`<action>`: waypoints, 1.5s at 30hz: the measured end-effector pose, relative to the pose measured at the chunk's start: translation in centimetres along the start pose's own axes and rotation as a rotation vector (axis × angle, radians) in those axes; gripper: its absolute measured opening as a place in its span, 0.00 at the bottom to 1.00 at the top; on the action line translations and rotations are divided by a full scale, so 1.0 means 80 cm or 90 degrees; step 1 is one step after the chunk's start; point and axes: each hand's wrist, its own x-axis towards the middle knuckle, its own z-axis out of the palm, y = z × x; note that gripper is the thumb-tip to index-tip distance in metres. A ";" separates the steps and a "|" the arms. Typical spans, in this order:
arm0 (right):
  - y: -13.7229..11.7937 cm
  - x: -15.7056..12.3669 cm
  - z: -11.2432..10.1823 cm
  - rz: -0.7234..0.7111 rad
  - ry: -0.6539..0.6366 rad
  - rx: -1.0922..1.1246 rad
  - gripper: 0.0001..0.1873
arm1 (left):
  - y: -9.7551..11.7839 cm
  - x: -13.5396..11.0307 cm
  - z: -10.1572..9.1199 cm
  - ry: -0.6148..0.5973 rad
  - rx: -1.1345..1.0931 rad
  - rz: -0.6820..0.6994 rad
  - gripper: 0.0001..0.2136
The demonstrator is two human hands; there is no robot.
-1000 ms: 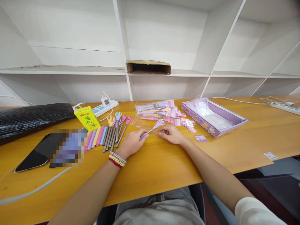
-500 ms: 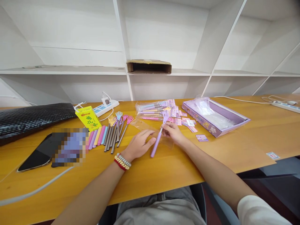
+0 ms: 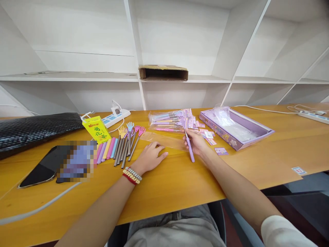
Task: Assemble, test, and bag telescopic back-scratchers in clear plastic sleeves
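Note:
My right hand [image 3: 197, 143] is closed around the metal shaft of a back scratcher [image 3: 190, 151]. Its purple handle points toward me, and its claw end points away, overlapping the packets behind. My left hand [image 3: 151, 157] lies over the table with fingers spread and nothing in it. A flat clear plastic bag [image 3: 167, 140] stretches between the two hands. Left of my left hand are several back scratchers without handles [image 3: 125, 151], with metal rods and coloured claw heads. Beside them sits a row of loose coloured handles [image 3: 108, 149].
Bagged back scratchers [image 3: 167, 121] and small printed cards [image 3: 221, 151] lie beyond my right hand. An open purple box [image 3: 236, 142] stands at the right. At the left are a yellow carton [image 3: 97, 130], a power strip [image 3: 117, 117] and a black phone [image 3: 43, 168].
My right hand has moved the back scratcher right, and its handle now slants the other way. My left hand has shifted slightly left, away from it. The clear bag is more exposed.

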 end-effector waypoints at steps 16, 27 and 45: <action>-0.008 0.003 -0.009 0.044 -0.020 -0.014 0.06 | -0.008 0.001 -0.002 -0.011 -0.032 -0.008 0.21; 0.001 0.000 -0.009 0.042 -0.086 -0.186 0.14 | -0.019 0.003 0.003 0.051 0.058 -0.115 0.26; 0.010 0.003 -0.010 0.046 -0.114 -0.251 0.12 | -0.014 0.005 -0.005 0.037 0.035 -0.134 0.30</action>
